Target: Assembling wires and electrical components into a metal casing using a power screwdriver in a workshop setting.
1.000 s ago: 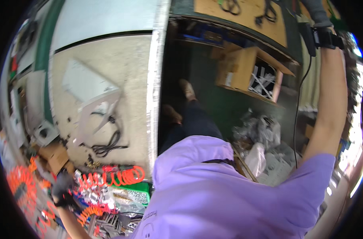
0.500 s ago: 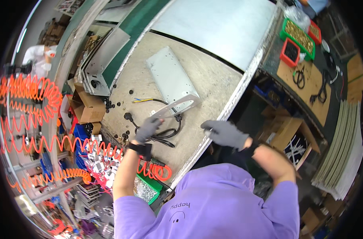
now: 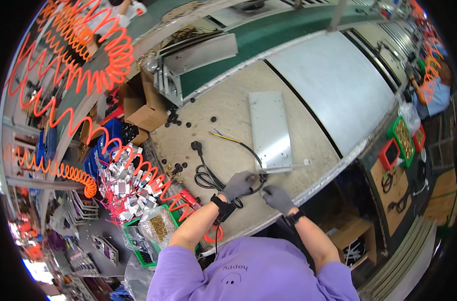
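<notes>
Both my gloved hands are down at the near edge of the worktop (image 3: 223, 125). Left hand (image 3: 237, 184) has its grip curled onto the black power cable (image 3: 208, 176), which lies coiled just beside it. Right hand (image 3: 277, 197) rests close by, fingers bent; whether it pinches the cable I cannot tell. Grey metal plate (image 3: 270, 128) lies just beyond both hands, its near end almost touching them. Small black knobs (image 3: 188, 123) are scattered further back. An orange coiled hose (image 3: 153, 175) crosses at my left, over a green bin (image 3: 160, 226) of small parts. Half a second ago both hands were raised above the plate; now they have dropped to the cable.
</notes>
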